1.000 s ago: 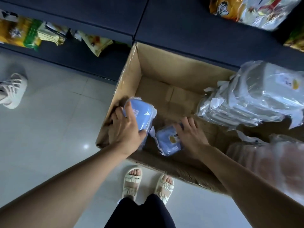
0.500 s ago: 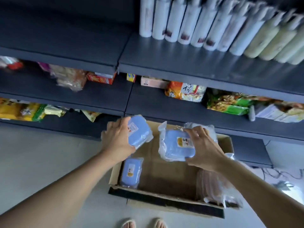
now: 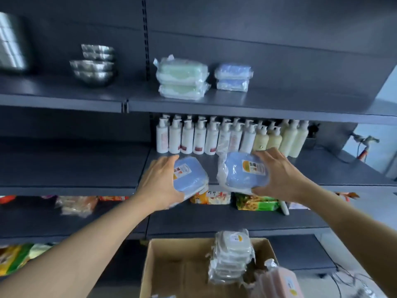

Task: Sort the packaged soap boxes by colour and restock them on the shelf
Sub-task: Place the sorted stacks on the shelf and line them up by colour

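Observation:
My left hand [image 3: 160,181] grips a blue soap box [image 3: 189,176] in clear wrap, held up in front of the bottle shelf. Level with it, my right hand [image 3: 279,176] grips a second blue soap box [image 3: 242,171] with an orange label. On the upper shelf [image 3: 268,103] stand two stacked green soap boxes [image 3: 182,77] and, to their right, two stacked blue soap boxes [image 3: 233,77]. The cardboard box [image 3: 178,269] on the floor below holds a stack of white soap boxes [image 3: 232,257] and pink soap boxes [image 3: 279,282].
White and cream pump bottles [image 3: 225,136] line the middle shelf behind my hands. Steel bowls [image 3: 94,65] sit at the upper left. Snack packets [image 3: 253,202] lie on the lower shelf.
Both hands lifted the blue boxes out of the cardboard box and raised them to bottle-shelf height. My view tilted up from the floor to the upper shelf.

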The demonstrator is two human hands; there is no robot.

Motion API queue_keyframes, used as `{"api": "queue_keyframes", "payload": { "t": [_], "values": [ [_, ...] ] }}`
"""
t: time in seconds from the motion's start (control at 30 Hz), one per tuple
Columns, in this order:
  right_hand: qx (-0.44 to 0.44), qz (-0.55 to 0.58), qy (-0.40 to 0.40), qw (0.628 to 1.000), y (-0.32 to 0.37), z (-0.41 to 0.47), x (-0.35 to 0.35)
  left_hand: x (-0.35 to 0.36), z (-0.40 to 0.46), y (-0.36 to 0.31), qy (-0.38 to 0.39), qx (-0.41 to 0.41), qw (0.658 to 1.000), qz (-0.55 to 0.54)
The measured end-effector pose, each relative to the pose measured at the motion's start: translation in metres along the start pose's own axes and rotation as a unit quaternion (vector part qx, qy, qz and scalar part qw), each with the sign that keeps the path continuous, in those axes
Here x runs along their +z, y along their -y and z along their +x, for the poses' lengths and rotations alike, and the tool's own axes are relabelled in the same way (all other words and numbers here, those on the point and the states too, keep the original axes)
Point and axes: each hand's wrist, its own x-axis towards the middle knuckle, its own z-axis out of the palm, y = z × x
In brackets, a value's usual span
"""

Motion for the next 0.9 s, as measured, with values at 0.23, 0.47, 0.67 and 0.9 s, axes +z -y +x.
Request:
{"api": "queue_keyframes", "payload": {
  "t": [0.23, 0.47, 0.67, 0.9],
  "values": [
    [0.033, 0.027, -0.098, 0.994, -0.034, 0.04, -0.093, -0.053, 0.058, -0.075, -0.06, 0.097, 0.993, -0.002],
    [0.079, 0.037, -0.151, 0.985, -0.103, 0.104, -0.163, -0.077, 0.165, -0.151, -0.072, 0.113, 0.99, 0.033],
    [0.09, 0.04, -0.142, 0.985, -0.151, 0.16, -0.179, -0.069, 0.265, -0.183, -0.037, 0.078, 0.996, 0.036],
    [0.078, 0.069, -0.112, 0.988, -0.184, 0.213, -0.169, -0.043, 0.335, -0.184, 0.013, 0.07, 0.996, 0.043]
  ]
}}
